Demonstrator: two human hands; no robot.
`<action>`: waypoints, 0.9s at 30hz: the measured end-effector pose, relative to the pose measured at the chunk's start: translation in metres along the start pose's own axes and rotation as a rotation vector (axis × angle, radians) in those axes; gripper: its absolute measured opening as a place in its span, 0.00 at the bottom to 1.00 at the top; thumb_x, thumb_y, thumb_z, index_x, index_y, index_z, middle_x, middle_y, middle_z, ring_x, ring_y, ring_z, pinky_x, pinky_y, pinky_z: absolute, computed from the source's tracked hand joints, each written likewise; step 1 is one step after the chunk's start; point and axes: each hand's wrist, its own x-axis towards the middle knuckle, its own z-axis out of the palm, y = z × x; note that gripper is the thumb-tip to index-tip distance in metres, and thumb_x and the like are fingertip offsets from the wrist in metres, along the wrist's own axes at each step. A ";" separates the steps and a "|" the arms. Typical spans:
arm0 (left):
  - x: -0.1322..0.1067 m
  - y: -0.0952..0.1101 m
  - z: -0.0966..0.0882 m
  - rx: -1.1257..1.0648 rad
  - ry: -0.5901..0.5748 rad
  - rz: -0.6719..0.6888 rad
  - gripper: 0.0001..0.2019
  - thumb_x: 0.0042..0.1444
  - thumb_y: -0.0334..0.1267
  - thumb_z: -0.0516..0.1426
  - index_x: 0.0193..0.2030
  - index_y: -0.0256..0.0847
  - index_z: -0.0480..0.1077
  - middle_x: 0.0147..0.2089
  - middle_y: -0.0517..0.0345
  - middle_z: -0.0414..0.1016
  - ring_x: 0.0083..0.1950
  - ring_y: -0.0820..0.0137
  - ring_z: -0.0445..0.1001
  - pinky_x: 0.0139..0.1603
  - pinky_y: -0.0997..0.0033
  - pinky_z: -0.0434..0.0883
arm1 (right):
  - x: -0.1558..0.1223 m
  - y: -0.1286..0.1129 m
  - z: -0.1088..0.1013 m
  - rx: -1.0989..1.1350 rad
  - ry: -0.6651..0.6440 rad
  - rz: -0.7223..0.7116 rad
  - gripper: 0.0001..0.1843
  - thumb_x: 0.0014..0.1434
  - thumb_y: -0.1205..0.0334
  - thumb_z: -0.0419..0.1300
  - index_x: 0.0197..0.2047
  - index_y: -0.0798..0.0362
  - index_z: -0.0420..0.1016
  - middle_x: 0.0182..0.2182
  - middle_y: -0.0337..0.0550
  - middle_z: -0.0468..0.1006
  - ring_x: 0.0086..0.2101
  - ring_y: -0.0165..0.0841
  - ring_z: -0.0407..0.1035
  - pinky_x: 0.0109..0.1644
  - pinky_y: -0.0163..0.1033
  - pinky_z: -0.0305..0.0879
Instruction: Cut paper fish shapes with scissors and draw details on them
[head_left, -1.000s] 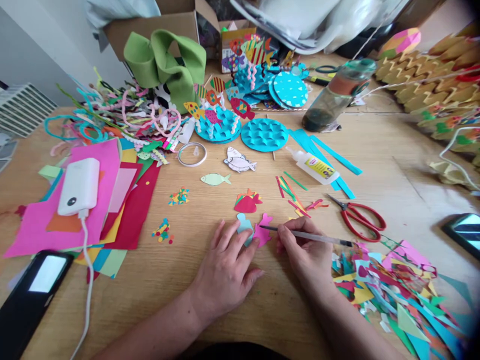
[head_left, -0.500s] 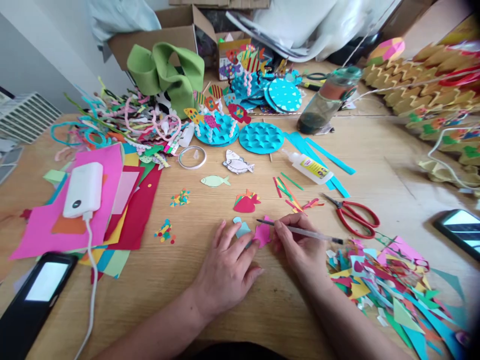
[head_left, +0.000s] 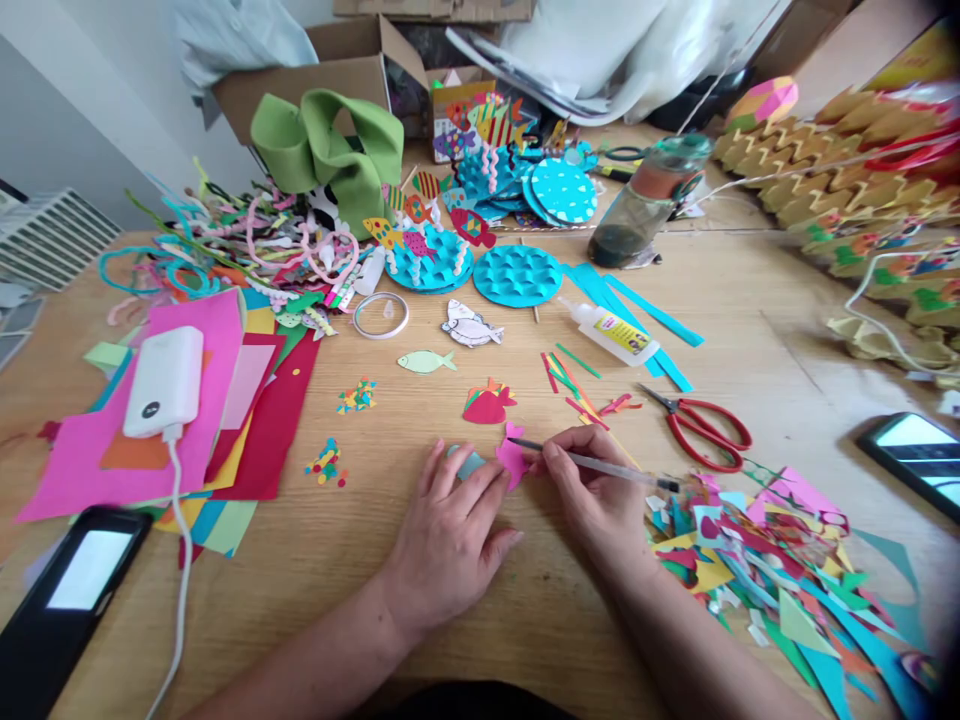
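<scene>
Between my thumb and fingers, my right hand (head_left: 600, 500) grips a slim pen (head_left: 615, 468) with a clear barrel. Its dark tip is over a pink paper fish cutout (head_left: 513, 457). My left hand (head_left: 454, 540) lies palm down with fingers stretched out, its fingertips at the pink cutout's left edge. Partly under those fingers is a light blue paper cutout (head_left: 466, 464). Just beyond are red paper fish cutouts (head_left: 486, 406) in a small pile, with a pale green paper fish (head_left: 426, 362) and white paper fish (head_left: 472, 328) farther back.
Red-handled scissors (head_left: 709, 433), a glue bottle (head_left: 616, 333) and colourful paper scraps (head_left: 757, 550) lie to the right. Blue discs (head_left: 517, 275) stand farther back. Coloured sheets (head_left: 277, 440) with a white power bank (head_left: 165, 380) are at the left. A drink bottle (head_left: 645, 205) stands behind.
The pink cutout has turned and shifted slightly left under the pen. My left fingers now cover more of the blue cutout. The whole view has moved a little.
</scene>
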 end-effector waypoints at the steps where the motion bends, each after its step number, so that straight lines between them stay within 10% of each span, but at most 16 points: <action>1: 0.000 0.000 0.000 0.003 0.004 -0.010 0.22 0.63 0.45 0.55 0.61 0.37 0.68 0.59 0.49 0.73 0.64 0.53 0.62 0.68 0.40 0.56 | 0.000 0.000 0.000 0.001 -0.025 -0.011 0.10 0.61 0.55 0.62 0.31 0.50 0.70 0.25 0.41 0.75 0.26 0.33 0.70 0.28 0.37 0.66; 27: -0.001 0.001 -0.001 -0.008 0.019 0.012 0.19 0.63 0.41 0.55 0.57 0.37 0.70 0.56 0.50 0.75 0.62 0.56 0.64 0.66 0.45 0.61 | 0.002 0.003 0.003 0.071 -0.105 0.174 0.17 0.56 0.49 0.65 0.28 0.50 0.66 0.17 0.37 0.74 0.16 0.30 0.68 0.18 0.33 0.64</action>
